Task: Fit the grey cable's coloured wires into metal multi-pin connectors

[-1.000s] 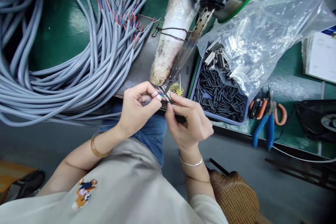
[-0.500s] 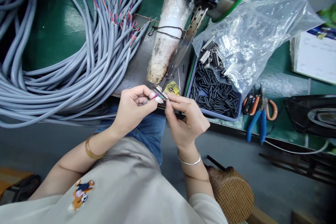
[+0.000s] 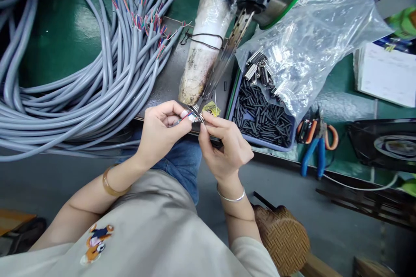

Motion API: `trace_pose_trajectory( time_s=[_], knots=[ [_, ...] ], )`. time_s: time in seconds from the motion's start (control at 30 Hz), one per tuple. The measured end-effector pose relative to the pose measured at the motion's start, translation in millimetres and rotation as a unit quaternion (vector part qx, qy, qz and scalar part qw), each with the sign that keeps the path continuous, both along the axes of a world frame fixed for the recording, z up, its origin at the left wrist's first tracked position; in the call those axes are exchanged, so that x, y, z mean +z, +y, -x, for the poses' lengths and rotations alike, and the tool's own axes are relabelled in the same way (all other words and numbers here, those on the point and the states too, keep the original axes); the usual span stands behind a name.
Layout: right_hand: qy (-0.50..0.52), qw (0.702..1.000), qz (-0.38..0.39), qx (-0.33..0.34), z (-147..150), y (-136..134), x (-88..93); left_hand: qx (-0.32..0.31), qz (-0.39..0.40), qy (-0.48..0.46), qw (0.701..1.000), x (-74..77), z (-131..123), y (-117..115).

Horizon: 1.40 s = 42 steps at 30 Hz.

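Note:
My left hand [image 3: 165,129] is closed in a pinch on thin coloured wires [image 3: 185,116], red and blue among them. My right hand [image 3: 225,143] pinches one end of a small metal multi-pin connector [image 3: 195,112]. Both sets of fingertips meet around the connector, and the wires lie against its pins. Just above it hangs a soldering iron [image 3: 224,58] with a perforated metal sleeve, angled down; its tip is hard to make out. A scorched white tube [image 3: 203,60] bound with dark wire comes down alongside the iron.
Grey cables [image 3: 113,78] with stripped ends cover the bench's left. On the right, a blue bin [image 3: 260,142] holds short black sleeves, with connectors in a plastic bag [image 3: 315,39] above. Blue-handled pliers [image 3: 313,156] lie beside it. A woven stool [image 3: 282,238] stands below.
The whole view has shifted slightly left. Both hands keep their pinches, and the connector now sits a little closer beneath the iron and tube.

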State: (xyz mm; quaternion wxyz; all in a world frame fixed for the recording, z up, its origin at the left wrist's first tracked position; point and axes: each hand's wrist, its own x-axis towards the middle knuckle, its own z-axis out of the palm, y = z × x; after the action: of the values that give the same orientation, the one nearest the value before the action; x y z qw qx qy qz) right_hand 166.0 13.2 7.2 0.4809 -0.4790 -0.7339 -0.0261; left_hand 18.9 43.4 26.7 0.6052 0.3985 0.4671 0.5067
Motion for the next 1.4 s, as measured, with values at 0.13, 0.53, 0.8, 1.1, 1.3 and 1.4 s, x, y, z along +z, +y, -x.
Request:
trace_pose_trajectory(
  time_s=[0.13,0.53,0.8,1.1,1.3,1.4],
  knots=[
    [0.007,1.0,0.007,0.009,0.5,2.8,0.7,0.002,-0.014,-0.008,1.0,-1.3,0.4,3.0],
    [-0.023,1.0,0.003,0.013,-0.2,3.9,5.6,0.004,-0.009,0.007,1.0,3.5,2.0,3.7],
    [-0.019,1.0,0.001,0.017,-1.1,4.7,4.3,-0.004,-0.006,-0.001,1.0,4.2,2.0,4.3],
    [-0.075,0.997,-0.028,0.008,-1.5,3.9,6.5,-0.015,0.005,0.011,1.0,4.5,3.4,3.9],
    [-0.045,0.999,-0.018,0.009,-2.0,3.4,4.2,-0.015,0.006,0.016,1.0,5.7,1.6,1.8],
    [-0.031,1.0,-0.002,0.006,-2.3,4.1,4.0,-0.009,0.009,0.035,0.999,4.9,0.1,-0.3]
  ],
)
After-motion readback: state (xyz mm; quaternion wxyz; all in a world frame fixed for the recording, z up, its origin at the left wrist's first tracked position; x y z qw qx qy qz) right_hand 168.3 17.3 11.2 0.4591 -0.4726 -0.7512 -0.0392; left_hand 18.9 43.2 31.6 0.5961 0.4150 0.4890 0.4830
